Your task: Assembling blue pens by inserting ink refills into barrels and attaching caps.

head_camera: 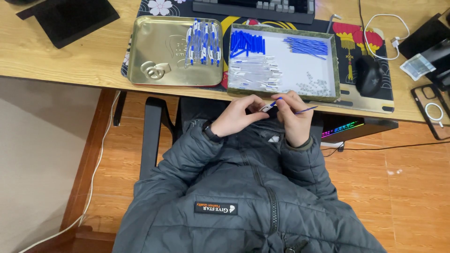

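Grey padded jacket sleeves (197, 154) fill the near view, leading up to both hands held together just below the counter (70, 58) edge. Left hand (236, 117) has its fingers pinched around a small clear pen barrel (266, 107), while the right hand (293, 117) grips a thin blue refill (307, 110) and meets the barrel's blue tip. Just beyond the hands, a white-lined box (333, 61) holds blue caps (247, 43), blue refills (307, 47), clear barrels (255, 75) and small clear bits (313, 86). Beside it to the left, a gold tin lid (154, 51) carries finished pens (202, 42). A black mouse (370, 75) rests to the right of the box.
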